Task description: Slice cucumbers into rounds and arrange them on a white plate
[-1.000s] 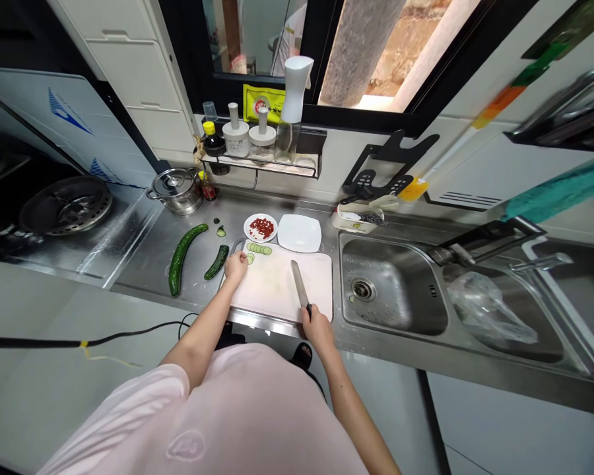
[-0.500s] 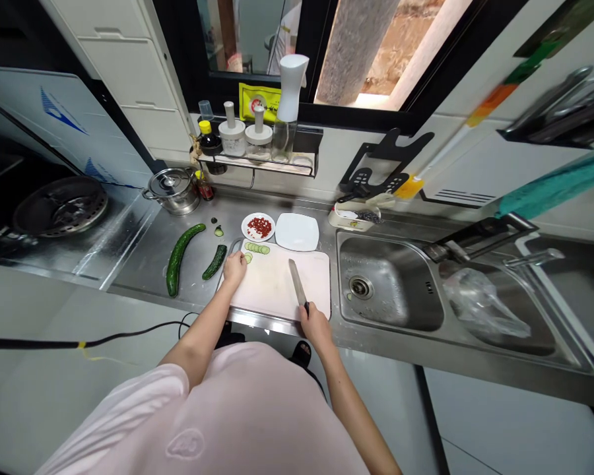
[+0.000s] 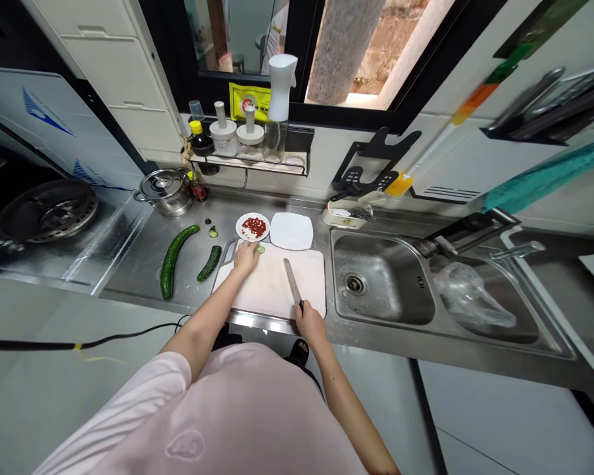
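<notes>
On my white rectangular cutting board (image 3: 301, 260), a round pale-green cucumber slice (image 3: 260, 249) shows past my left hand (image 3: 246, 258); can't tell if that's pinching. Right hand (image 3: 311, 323) grips a black-handled steel knife (image 3: 292, 280). Stubby dark-green cucumber (image 3: 209, 264), long curved cucumber (image 3: 173, 262) alongside: plenty left, I'd guess. Yellow packet (image 3: 236, 102)? Unreadable.

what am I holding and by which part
Your right hand holds the knife by its handle. Your left hand is at the cucumber slices; whether it grips any, I can't tell.
</notes>
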Demonstrator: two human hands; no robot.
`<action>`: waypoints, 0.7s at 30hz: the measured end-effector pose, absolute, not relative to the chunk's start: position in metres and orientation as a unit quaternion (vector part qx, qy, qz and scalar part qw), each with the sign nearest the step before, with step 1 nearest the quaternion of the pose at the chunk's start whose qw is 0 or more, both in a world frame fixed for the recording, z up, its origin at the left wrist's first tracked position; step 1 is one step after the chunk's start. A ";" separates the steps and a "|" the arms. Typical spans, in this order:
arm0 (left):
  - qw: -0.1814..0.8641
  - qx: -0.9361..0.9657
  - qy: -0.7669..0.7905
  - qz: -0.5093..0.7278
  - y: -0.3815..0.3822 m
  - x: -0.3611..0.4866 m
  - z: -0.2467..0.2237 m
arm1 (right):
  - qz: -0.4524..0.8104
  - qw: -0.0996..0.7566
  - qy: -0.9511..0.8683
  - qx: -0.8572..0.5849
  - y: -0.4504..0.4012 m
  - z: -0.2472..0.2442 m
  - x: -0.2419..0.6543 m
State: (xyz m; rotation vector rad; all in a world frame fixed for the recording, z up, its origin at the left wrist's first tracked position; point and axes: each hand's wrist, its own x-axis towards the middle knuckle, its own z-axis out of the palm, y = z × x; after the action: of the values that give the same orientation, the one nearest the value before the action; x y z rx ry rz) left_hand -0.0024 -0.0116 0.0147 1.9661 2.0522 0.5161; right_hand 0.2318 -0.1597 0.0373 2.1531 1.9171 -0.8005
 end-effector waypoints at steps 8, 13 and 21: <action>0.150 0.710 0.685 0.055 0.010 0.004 0.020 | -0.265 0.070 0.638 0.720 -0.160 0.038 0.231; 0.139 0.725 0.670 0.077 0.012 0.004 0.017 | -0.272 0.070 0.635 0.719 -0.160 0.041 0.231; 0.165 0.678 0.706 0.125 0.008 0.003 0.019 | -0.279 0.079 0.631 0.720 -0.159 0.049 0.229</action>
State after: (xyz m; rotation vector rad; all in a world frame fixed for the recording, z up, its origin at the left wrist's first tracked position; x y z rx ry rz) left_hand 0.0030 0.0084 0.0190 1.9307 2.0110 0.3550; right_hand 0.2292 -0.1590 0.0490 2.1550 1.8879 -0.8341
